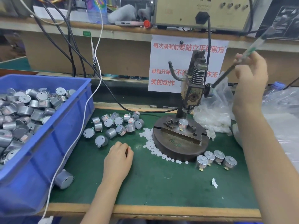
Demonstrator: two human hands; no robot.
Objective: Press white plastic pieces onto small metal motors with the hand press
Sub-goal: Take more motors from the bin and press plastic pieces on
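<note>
The hand press (192,92) stands on a round metal base (179,143) on the green mat. One small metal motor (183,124) sits in the fixture under the ram, with a white piece on its top. My right hand (250,70) grips the press lever (226,73), raised to the upper right. My left hand (120,154) rests on the mat left of the base with fingers curled; whether it holds anything is hidden. White plastic pieces (150,141) lie scattered along the base's left and front rim. Loose motors (113,125) lie behind my left hand.
A blue bin (64,131) full of motors fills the left side, with a white cable (77,135) draped over it. Several motors (216,159) stand in a row in front of the base. Clear plastic bags (215,110) of white pieces lie right of the press. A shelf with equipment runs behind.
</note>
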